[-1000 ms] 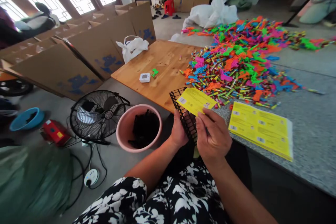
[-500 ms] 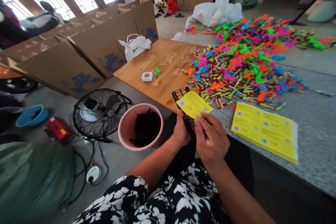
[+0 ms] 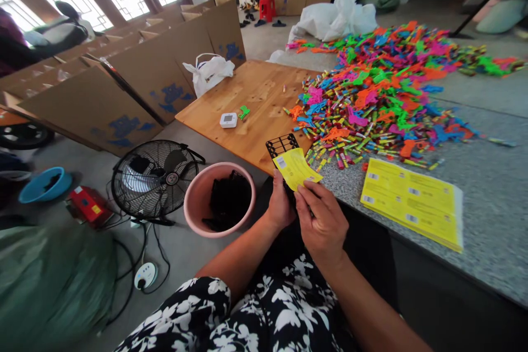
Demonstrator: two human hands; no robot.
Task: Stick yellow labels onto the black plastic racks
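Note:
My left hand (image 3: pixel 282 203) is wrapped round a black plastic frame (image 3: pixel 281 144) with an open grid, which tilts up above my lap. Between the fingertips of my right hand (image 3: pixel 324 217) is the lower right end of a yellow printed label (image 3: pixel 295 169). The label lies over the frame's middle and hides much of it; whether it is stuck down I cannot tell. On the grey stone slab to the right rests a stack of yellow label sheets (image 3: pixel 412 203). Behind my hands spreads a heap of bright plastic toy guns and small coloured tubes (image 3: pixel 371 104).
A wooden board (image 3: pixel 264 99) holds a white timer (image 3: pixel 228 120) and a green toy piece (image 3: pixel 244 113). At left on the floor are a pink tub (image 3: pixel 192 206) with black pieces, a fan (image 3: pixel 157 179) and a power strip (image 3: pixel 146 276). Cardboard boxes (image 3: pixel 152 71) stand behind.
My right hand has brought the yellow label lower and left, flatter against the black frame, so more of the frame's top grid shows. The whole view has shifted slightly.

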